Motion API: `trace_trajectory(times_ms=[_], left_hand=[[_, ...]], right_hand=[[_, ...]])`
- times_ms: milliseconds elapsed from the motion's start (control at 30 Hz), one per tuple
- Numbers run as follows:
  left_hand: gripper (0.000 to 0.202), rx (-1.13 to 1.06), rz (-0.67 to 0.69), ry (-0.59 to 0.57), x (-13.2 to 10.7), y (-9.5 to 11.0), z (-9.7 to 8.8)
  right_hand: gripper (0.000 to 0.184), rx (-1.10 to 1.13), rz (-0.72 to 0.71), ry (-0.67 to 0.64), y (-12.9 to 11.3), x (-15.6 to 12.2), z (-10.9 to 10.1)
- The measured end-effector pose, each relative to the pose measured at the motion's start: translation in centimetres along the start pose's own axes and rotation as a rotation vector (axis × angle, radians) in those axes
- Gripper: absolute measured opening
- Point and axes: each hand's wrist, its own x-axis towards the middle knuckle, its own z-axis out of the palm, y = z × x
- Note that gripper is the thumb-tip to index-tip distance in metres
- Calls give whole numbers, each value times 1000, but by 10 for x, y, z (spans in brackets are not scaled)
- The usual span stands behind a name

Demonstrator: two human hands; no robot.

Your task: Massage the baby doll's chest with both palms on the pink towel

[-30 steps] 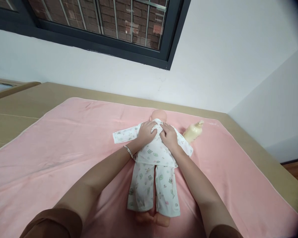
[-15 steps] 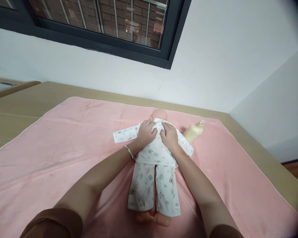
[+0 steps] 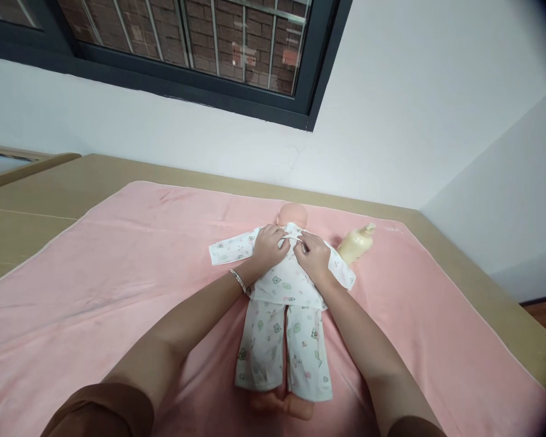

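A baby doll (image 3: 293, 213) lies stretched out on a pink blanket, its head at the far end and its feet toward me. It wears a white printed pajama top (image 3: 286, 282) and matching pants (image 3: 307, 352). My left hand (image 3: 269, 247) grips the top's fabric near the neck on the left side. Opposite it, my right hand (image 3: 313, 254) pinches the same fabric, and a fold of cloth is raised between the two hands. The doll's sleeves spread out to both sides, and its bare feet (image 3: 298, 405) stick out of the pants.
A pale yellow pump bottle (image 3: 357, 243) lies tilted just right of the doll's sleeve. The pink blanket (image 3: 164, 243) covers most of a wooden surface (image 3: 104, 176). Behind it are a white wall (image 3: 368, 145) and a dark-framed window (image 3: 310, 109).
My fingers were resting flatter on the doll's upper torso. Now they have curled in and gathered the top into a raised fold. The camera view has shifted slightly.
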Motion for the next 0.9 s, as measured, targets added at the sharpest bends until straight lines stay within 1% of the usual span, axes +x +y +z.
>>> trace_trajectory(times_ms=[100, 133, 233, 300, 367, 467, 533, 600, 767, 900], left_hand=[[23, -5, -22, -43, 2, 0, 0], [27, -14, -27, -70, 3, -1, 1], [38, -38, -12, -156, 6, -3, 2], [39, -46, -2, -178, 7, -4, 2], [34, -47, -14, -159, 7, -4, 2], [18, -16, -33, -83, 5, -2, 1], [7, 20, -18, -42, 4, -1, 1], [6, 58, -10, -19, 4, -1, 1], [5, 113, -13, -31, 3, 0, -1], [3, 84, -26, -69, 4, 1, -3]], right_hand=[[31, -36, 70, -81, -2, 3, -3], [35, -35, 63, -125, -1, 5, -3], [43, 3, -23, -253, 6, 10, -2], [43, 35, -54, -283, 11, 12, 0], [39, 74, -44, -247, 13, 12, 2], [28, 113, 2, -138, 10, 8, 2], [22, 89, 33, -78, 7, 5, 2], [19, 51, 46, -44, 4, 3, 2], [21, 29, 60, -20, 0, 2, 1], [24, 24, 113, -57, -3, 3, -2]])
